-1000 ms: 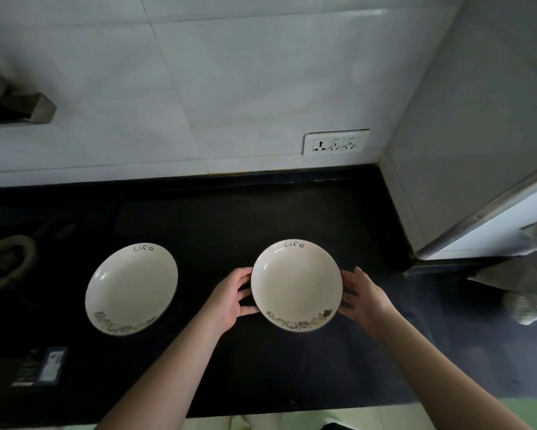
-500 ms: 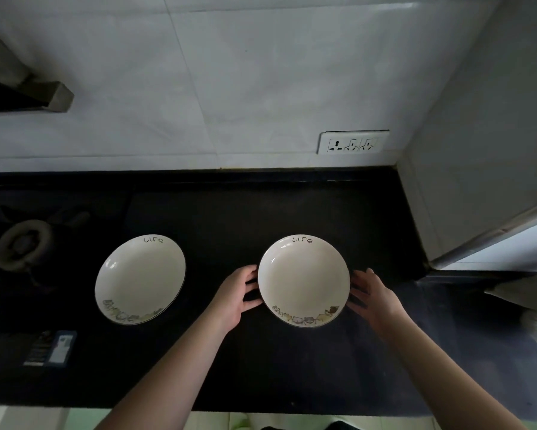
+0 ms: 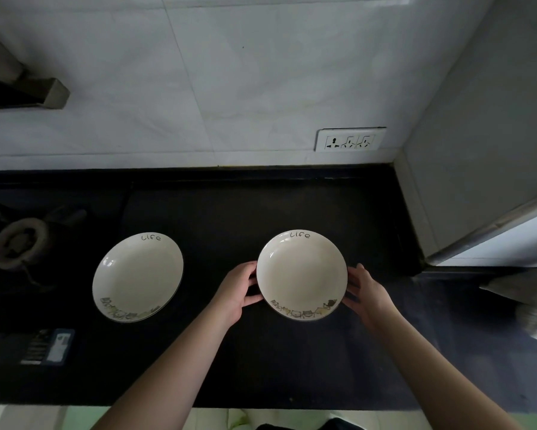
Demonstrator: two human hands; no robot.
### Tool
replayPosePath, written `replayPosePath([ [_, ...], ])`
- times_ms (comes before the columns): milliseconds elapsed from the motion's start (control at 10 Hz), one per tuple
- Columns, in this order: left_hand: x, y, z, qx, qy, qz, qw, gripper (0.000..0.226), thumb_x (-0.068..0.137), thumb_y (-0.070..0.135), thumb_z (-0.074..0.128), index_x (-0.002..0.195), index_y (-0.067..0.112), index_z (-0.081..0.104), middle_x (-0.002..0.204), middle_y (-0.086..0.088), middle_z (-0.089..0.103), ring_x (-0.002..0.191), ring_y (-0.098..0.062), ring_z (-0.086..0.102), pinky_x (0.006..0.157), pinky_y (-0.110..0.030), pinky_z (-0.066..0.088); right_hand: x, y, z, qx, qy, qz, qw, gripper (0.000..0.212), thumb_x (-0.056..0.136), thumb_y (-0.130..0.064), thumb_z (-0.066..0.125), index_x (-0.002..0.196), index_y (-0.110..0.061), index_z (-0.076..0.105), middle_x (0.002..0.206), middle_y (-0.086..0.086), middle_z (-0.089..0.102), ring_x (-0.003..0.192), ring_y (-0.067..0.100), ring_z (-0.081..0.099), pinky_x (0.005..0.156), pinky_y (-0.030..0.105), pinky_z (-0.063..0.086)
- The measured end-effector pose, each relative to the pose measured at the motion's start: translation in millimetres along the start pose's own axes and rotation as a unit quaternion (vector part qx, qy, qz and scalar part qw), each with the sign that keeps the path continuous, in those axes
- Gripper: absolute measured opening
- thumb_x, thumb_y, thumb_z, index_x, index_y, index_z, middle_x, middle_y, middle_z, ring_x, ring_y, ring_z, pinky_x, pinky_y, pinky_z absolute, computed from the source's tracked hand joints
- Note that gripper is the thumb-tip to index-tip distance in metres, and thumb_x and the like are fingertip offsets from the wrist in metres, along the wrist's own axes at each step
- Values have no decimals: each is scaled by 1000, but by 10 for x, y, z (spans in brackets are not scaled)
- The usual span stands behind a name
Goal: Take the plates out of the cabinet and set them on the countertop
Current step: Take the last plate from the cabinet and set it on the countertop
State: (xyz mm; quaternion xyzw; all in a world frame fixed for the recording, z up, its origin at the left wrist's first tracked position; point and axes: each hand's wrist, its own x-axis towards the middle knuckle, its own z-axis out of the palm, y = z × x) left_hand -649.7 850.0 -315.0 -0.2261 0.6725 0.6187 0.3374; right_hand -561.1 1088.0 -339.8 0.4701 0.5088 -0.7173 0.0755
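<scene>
Two cream plates with "life" lettering and a cartoon border lie on the black countertop [image 3: 292,206]. The left plate [image 3: 138,277] rests alone, with no hand on it. The right plate [image 3: 301,274] sits between my hands. My left hand [image 3: 237,290] grips its left rim, thumb above and fingers curled below. My right hand [image 3: 365,293] presses its fingers against the right rim. The cabinet is out of view.
A gas burner [image 3: 19,243] sits at the far left, and a small dark packet [image 3: 48,346] lies near the front edge. A wall socket [image 3: 349,139] is on the tiled backsplash. A white side panel [image 3: 478,150] bounds the counter on the right, with cloth [image 3: 528,299] beyond it.
The right plate has stayed in about the same spot on the counter. My right hand eased off its rim half a second ago and is back against it now.
</scene>
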Motion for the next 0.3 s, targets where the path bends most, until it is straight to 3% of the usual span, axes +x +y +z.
replayPosePath([
  [100, -8, -12, -9, 10, 1, 1, 1000, 29, 99, 29, 49, 126, 24, 59, 132, 2, 57, 114, -15, 55, 80, -42, 59, -21, 32, 1, 9, 9, 2, 1000, 43, 100, -44, 41, 127, -14, 56, 111, -2, 65, 99, 15, 62, 72, 33, 52],
  [200, 7, -60, -37, 7, 1, -2, 1000, 38, 99, 30, 49, 136, 21, 54, 137, 0, 55, 116, -17, 55, 84, -45, 59, -31, 83, -27, 14, 5, 1, 1000, 45, 100, -44, 41, 129, -13, 55, 107, -4, 64, 98, 14, 62, 73, 33, 52],
  [300, 7, -35, -69, 59, 15, 9, 998, 40, 100, 31, 49, 139, 23, 50, 139, -1, 53, 112, -15, 56, 77, -39, 59, -63, 74, -26, 15, 4, -18, 1000, 46, 101, -42, 41, 133, -11, 52, 118, 1, 64, 106, 17, 61, 81, 35, 52],
])
